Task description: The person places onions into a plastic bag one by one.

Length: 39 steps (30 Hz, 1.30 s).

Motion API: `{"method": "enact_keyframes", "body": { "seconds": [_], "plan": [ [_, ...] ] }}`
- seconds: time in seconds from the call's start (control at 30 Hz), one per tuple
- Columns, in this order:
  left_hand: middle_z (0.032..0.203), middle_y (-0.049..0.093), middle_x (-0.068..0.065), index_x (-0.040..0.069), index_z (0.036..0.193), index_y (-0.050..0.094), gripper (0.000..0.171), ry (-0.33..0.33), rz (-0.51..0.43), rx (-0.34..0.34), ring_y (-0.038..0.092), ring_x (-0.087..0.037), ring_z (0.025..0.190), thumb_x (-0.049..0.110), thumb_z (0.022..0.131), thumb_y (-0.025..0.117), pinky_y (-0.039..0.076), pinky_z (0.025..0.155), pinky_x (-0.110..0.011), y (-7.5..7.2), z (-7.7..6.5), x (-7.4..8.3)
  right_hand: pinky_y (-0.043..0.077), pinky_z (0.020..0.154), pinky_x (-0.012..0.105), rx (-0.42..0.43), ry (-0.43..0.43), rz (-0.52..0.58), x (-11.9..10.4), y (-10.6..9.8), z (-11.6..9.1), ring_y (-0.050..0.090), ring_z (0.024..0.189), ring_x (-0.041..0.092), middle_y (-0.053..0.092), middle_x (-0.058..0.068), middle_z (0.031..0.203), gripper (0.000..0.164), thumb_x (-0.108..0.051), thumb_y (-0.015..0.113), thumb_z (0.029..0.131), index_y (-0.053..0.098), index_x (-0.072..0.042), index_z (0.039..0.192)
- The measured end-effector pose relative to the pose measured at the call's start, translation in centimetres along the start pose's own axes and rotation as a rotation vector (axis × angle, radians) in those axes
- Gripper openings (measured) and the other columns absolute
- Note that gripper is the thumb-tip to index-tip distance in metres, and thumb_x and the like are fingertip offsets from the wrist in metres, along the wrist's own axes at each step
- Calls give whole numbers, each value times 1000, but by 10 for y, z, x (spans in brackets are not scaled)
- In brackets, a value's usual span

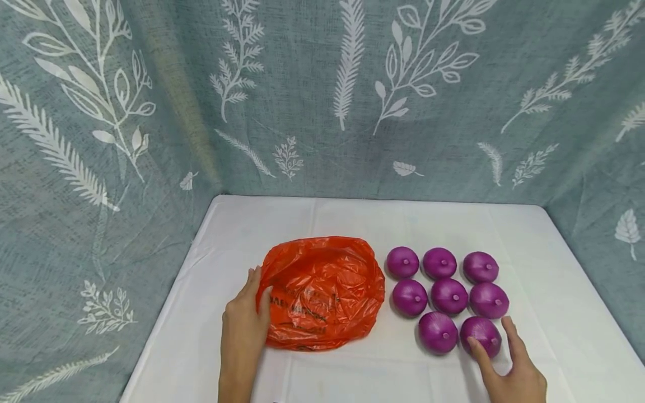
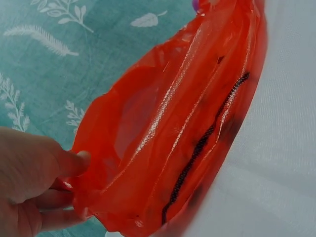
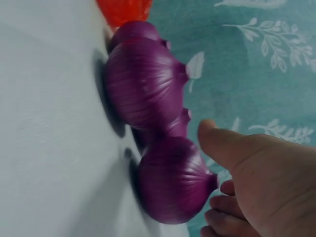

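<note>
A red plastic bag (image 1: 347,296) lies on the table with its mouth open, dark print showing inside. My left hand (image 1: 244,319) holds its left rim, thumb inside and fingers outside; the left wrist view shows the rim of the bag (image 2: 163,133) between them. Several purple onions stand grouped in rows to the bag's right. Around the front right onion (image 1: 481,336), my right hand (image 1: 516,372) spreads its thumb and fingers. In the right wrist view that onion (image 3: 173,182) rests on the table and the thumb stands a little apart from it.
Three onions make up the back row, among them a left one (image 1: 402,262). Another onion (image 1: 437,333) sits just left of the front right one. A white cloth covers the table (image 1: 252,224). Leaf-patterned curtains (image 1: 312,112) hang behind it and at both sides.
</note>
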<state>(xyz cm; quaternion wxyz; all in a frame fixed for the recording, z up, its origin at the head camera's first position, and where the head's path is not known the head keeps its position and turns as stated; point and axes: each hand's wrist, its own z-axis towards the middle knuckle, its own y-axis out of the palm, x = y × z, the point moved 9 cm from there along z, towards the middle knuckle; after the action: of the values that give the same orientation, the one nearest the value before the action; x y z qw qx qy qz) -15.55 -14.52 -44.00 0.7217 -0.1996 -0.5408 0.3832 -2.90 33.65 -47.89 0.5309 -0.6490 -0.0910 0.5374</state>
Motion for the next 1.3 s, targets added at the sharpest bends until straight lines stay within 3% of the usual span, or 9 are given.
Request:
{"method": "enact_keyframes", "body": {
  "seconds": [0.23, 0.33, 0.47, 0.6, 0.7, 0.83, 0.9, 1.13, 1.3],
  "plan": [
    [135, 66, -27, -5, 143, 62, 47, 1, -8, 34, 69, -45, 117, -5, 97, 70, 58, 91, -57, -4, 1, -1, 46, 107, 67, -48, 23, -9, 7, 10, -1, 53, 132, 56, 50, 23, 156, 85, -38, 88, 88, 48, -8, 158],
    [133, 68, -26, -4, 142, 64, 44, -7, -9, 35, 71, -44, 114, -6, 98, 69, 59, 89, -58, -4, 0, -2, 48, 112, 28, -23, 4, 22, 6, 10, -4, 57, 132, 50, 56, 22, 151, 82, -30, 91, 85, 53, -7, 154],
    [129, 71, -24, 1, 142, 66, 43, -35, -14, 45, 73, -43, 110, -5, 99, 68, 60, 87, -59, -7, -3, -5, 20, 91, -8, 16, -21, 43, 5, 10, -7, 62, 127, 46, 63, 22, 143, 78, -27, 93, 83, 58, -7, 150],
    [128, 72, -24, 2, 142, 66, 42, -56, -26, 51, 73, -43, 109, -4, 100, 66, 60, 88, -60, -9, -4, -9, 51, 106, 26, 17, -19, 16, 4, 8, -5, 65, 121, 49, 65, 27, 135, 75, -28, 94, 82, 61, -4, 145],
    [128, 71, -24, 2, 142, 66, 42, -58, -36, 47, 73, -43, 109, -4, 100, 66, 60, 88, -60, -9, -4, -9, 56, 101, 37, 44, -22, 6, 2, 3, -4, 67, 114, 51, 68, 30, 128, 72, -29, 94, 81, 64, -2, 140],
    [129, 71, -24, 2, 142, 66, 43, -63, -42, 39, 73, -42, 110, -5, 100, 67, 61, 87, -59, -7, -3, -7, 35, 88, -2, 133, -59, 58, -9, -12, -3, 69, 110, 50, 70, 30, 124, 71, -23, 97, 77, 67, -2, 138],
    [129, 71, -24, 1, 142, 66, 43, -66, -43, 32, 73, -42, 110, -5, 99, 67, 61, 87, -59, -6, -2, -6, 38, 91, 0, 157, -73, 90, -19, -20, -2, 69, 115, 46, 69, 28, 128, 74, -21, 98, 76, 66, -4, 141],
    [128, 71, -25, -1, 140, 66, 40, -72, -38, 28, 74, -42, 109, -5, 100, 66, 61, 86, -58, -4, -3, -5, 40, 94, 0, 147, -236, 222, -72, -33, 10, 45, 118, -25, 67, 16, 139, 81, -17, 98, 76, 63, -22, 149],
    [129, 71, -25, -2, 140, 66, 40, -71, -41, 31, 73, -42, 110, -5, 100, 66, 61, 88, -58, -5, -4, -6, 41, 96, 2, 68, -377, 257, -122, -25, 12, 59, 124, -4, 70, 7, 140, 85, -16, 99, 75, 61, -28, 151]
  ]
}}
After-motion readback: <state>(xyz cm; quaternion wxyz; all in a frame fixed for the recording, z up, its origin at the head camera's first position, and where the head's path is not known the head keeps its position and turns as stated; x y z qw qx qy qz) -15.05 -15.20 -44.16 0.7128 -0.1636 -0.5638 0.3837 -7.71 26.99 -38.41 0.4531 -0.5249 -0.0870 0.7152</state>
